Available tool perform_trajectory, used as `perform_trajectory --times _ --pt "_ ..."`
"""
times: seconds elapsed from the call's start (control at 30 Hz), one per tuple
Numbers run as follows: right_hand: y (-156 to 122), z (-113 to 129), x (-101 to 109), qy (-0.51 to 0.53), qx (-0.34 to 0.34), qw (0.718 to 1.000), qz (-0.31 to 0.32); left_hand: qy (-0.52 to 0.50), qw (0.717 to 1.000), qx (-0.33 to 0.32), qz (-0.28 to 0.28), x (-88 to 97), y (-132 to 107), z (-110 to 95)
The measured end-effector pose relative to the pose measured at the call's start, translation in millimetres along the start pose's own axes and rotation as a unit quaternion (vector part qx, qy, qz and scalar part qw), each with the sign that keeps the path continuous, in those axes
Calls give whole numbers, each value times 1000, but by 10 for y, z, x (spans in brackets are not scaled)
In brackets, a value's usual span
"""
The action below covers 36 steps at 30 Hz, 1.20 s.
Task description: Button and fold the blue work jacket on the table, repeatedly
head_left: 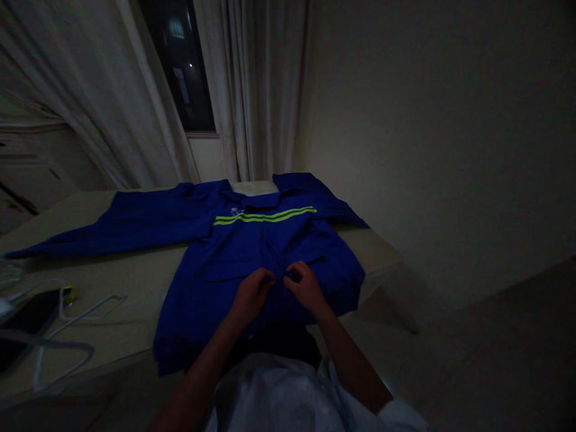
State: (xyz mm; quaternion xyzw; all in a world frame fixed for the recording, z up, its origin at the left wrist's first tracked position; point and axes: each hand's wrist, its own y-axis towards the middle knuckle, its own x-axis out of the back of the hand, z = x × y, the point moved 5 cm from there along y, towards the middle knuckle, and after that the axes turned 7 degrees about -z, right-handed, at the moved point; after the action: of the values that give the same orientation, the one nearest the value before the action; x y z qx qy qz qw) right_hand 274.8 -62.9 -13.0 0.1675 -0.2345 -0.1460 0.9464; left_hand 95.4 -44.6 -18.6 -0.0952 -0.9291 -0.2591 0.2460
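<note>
A blue jacket (216, 258) with bright yellow-green stripes across the chest lies spread front up on the table, its collar at the far side and its lower edge toward me. Both sleeves stretch outward, the left one reaching far along the tabletop. At the middle of the jacket's front, my left hand (254, 293) pinches the cloth with thumb and fingers. Close beside it, my right hand (305, 285) is closed on the cloth at the front opening. The fingertips hide the exact spot they grip, and the dim light hides any fastener there.
On the pale table (135, 282), a white wire hanger (76, 348) and a dark phone-like slab (27, 324) lie at the left. Curtains (265, 90) hang behind, beside a dark window (180, 66). A bare wall (427, 138) rises at the right.
</note>
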Motion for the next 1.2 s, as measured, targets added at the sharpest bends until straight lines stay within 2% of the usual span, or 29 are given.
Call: perform_trajectory --times 0.07,0.13,0.33,0.5,0.67,0.8,0.93,1.2 --pt "-19 6 -2 -17 -1 999 -37 4 999 -26 21 -12 2 -34" --pt "-39 18 -17 -18 8 999 -45 17 999 -37 32 -24 -2 -46" --pt "-48 21 -53 26 26 999 29 46 997 -41 44 -64 -31 -36" --pt "-52 30 -70 4 28 999 17 53 998 -30 35 -81 -44 17" --pt "-84 42 -99 -22 41 999 7 50 996 -50 59 -103 -41 39" --pt "-108 5 -108 -7 42 999 24 -3 998 -17 64 -80 -13 49" --pt "-122 -28 -116 14 51 998 36 -16 999 3 52 -82 -12 65" --pt "-127 48 -98 21 72 997 29 16 1000 -6 22 -68 -20 36"
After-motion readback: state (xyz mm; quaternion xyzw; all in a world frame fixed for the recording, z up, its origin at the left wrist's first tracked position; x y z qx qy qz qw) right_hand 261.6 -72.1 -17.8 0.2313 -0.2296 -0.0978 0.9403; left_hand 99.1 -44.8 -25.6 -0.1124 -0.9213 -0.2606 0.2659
